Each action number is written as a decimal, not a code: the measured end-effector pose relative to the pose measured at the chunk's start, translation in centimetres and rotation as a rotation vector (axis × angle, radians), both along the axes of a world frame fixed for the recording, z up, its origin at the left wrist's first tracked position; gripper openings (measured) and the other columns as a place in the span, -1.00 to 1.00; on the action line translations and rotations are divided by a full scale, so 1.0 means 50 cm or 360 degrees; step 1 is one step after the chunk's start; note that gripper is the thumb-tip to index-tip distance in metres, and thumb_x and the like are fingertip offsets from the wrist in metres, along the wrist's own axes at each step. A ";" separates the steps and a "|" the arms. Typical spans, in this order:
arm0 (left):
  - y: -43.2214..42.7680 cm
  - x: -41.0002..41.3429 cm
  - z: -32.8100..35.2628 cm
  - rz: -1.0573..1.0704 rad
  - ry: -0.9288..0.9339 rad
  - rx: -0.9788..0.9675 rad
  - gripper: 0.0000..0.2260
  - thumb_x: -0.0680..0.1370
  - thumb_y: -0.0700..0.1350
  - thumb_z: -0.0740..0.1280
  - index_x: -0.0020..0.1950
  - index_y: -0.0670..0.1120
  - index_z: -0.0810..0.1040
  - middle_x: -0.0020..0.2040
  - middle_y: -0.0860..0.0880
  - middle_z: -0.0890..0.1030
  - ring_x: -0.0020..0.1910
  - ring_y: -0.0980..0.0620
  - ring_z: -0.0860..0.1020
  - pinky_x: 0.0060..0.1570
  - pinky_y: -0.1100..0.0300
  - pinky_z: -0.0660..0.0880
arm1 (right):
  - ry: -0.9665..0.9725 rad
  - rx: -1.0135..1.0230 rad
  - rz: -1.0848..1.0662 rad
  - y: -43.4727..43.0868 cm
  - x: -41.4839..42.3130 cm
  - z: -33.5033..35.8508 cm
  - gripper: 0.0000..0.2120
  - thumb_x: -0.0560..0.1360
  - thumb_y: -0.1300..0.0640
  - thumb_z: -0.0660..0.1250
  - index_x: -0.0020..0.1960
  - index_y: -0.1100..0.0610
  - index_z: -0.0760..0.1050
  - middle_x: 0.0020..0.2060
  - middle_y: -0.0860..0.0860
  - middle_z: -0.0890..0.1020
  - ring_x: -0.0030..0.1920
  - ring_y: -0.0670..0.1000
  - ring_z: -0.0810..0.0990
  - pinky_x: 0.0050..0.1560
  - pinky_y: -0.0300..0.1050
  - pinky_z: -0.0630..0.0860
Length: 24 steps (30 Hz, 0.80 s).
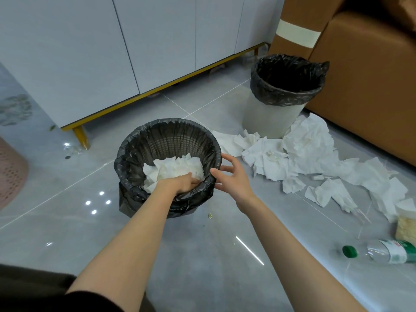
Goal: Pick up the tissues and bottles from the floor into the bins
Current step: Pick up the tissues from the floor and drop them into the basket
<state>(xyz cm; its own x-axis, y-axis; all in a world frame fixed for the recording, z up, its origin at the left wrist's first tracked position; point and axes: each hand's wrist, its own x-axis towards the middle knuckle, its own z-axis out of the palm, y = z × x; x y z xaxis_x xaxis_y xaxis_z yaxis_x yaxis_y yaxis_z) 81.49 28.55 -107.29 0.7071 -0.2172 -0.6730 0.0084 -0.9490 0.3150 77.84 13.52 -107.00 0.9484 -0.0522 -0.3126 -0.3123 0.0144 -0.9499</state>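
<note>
Tissues (175, 170) in lined basket (166, 136), pressed down by left hand (182, 183), finger state hidden; rim best steadied by spread-fingered right hand (229, 176) while wad is packed evenly; loose tissues (310, 149) scattered beside.

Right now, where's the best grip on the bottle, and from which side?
Probably take the bottle by its clear body just behind the green cap, from above, pinching across its width. It lies on its side on the floor, cap pointing left.

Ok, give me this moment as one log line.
left hand: in mesh bin, on binned tissues | right hand: open by its rim | uncollected: tissue pile, bottle
</note>
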 end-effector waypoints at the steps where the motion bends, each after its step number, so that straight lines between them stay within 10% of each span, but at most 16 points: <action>1: 0.002 0.003 -0.006 0.0001 -0.0033 -0.0050 -0.63 0.68 -0.07 -0.02 0.50 0.00 0.22 0.51 -0.12 0.17 0.46 -0.17 0.18 0.40 0.08 0.10 | 0.0036 0.0048 -0.0016 0.000 0.001 -0.001 -0.55 0.46 0.18 0.42 0.29 -0.04 0.40 0.09 0.12 0.55 -0.01 0.08 0.65 -0.05 -0.05 0.64; 4: 0.005 0.005 -0.017 0.0059 -0.0228 -0.0215 -0.66 0.67 -0.06 0.05 0.41 0.00 0.40 0.37 -0.18 0.36 0.36 -0.20 0.33 0.38 0.04 0.21 | 0.0087 0.0108 -0.0028 -0.001 0.003 -0.001 -0.60 0.48 0.21 0.39 0.27 -0.02 0.43 0.07 0.18 0.59 -0.06 0.12 0.66 -0.07 -0.07 0.64; 10: 0.009 -0.018 0.022 0.0151 -0.0561 -0.0222 -0.64 0.66 0.02 0.00 0.36 0.02 0.44 0.53 -0.18 0.14 0.52 -0.18 0.06 0.43 -0.17 0.08 | 0.0157 0.0068 -0.0061 -0.029 -0.007 0.016 -0.71 0.56 0.22 0.27 0.27 0.10 0.47 0.05 0.08 0.60 -0.07 0.10 0.67 0.04 -0.05 0.61; 15: -0.023 -0.050 0.075 0.0048 -0.0479 -0.0194 -0.34 0.50 0.33 0.17 0.51 0.04 0.18 0.49 -0.04 0.28 0.47 -0.14 0.22 0.39 -0.13 0.23 | 0.0188 0.0000 -0.0163 -0.065 -0.024 0.030 -0.75 0.58 0.24 0.24 0.24 0.13 0.48 0.04 0.04 0.56 -0.03 0.11 0.63 0.06 -0.04 0.59; 24: -0.044 -0.083 0.032 0.0040 -0.0958 0.0126 -0.29 0.52 -0.37 0.17 0.56 0.02 -0.06 0.26 -0.13 0.50 0.24 -0.11 0.45 0.31 0.03 0.31 | 0.0137 -0.0117 -0.0250 -0.126 -0.045 0.053 -0.80 0.57 0.23 0.26 0.17 0.12 0.51 0.01 0.03 0.56 -0.12 0.05 0.63 0.02 -0.06 0.60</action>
